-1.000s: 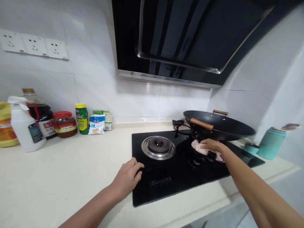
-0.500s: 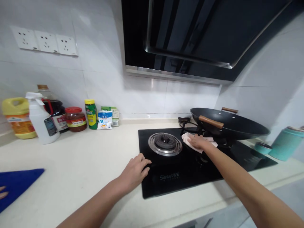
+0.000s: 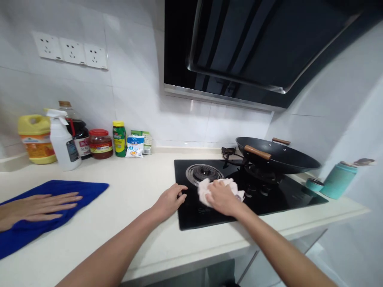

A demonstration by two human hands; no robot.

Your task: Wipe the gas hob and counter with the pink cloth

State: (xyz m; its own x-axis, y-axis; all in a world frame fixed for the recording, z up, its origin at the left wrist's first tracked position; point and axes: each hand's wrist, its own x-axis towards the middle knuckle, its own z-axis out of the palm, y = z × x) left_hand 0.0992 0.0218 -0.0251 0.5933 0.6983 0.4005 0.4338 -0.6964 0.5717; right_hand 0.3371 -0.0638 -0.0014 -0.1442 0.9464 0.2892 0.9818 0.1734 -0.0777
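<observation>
My right hand (image 3: 221, 197) presses a crumpled white cloth (image 3: 204, 191) onto the black glass gas cooktop (image 3: 194, 217), just in front of the left burner (image 3: 206, 173). Part of the cloth lies hidden under the palm. At the cooktop's left edge rests my left hand (image 3: 170, 202), its fingers loosely bent, the thumb apart from them and nothing held. A black wok (image 3: 278, 157) with wooden handles sits over the right burner, beyond my right hand.
Another person's hand (image 3: 44, 207) lies flat on a blue cloth (image 3: 86, 191) at the left. Along the wall stand a white spray bottle (image 3: 64, 143), a yellow jug (image 3: 37, 139), a red-lidded jar (image 3: 101, 144) and seasonings. A teal canister (image 3: 339, 181) is right of the wok; the range hood (image 3: 233, 52) hangs above.
My right hand has slid the white cloth left and nearer to me, from beside the wok. My left hand stays by the cooktop edge. The other person's hand and blue cloth show further into view.
</observation>
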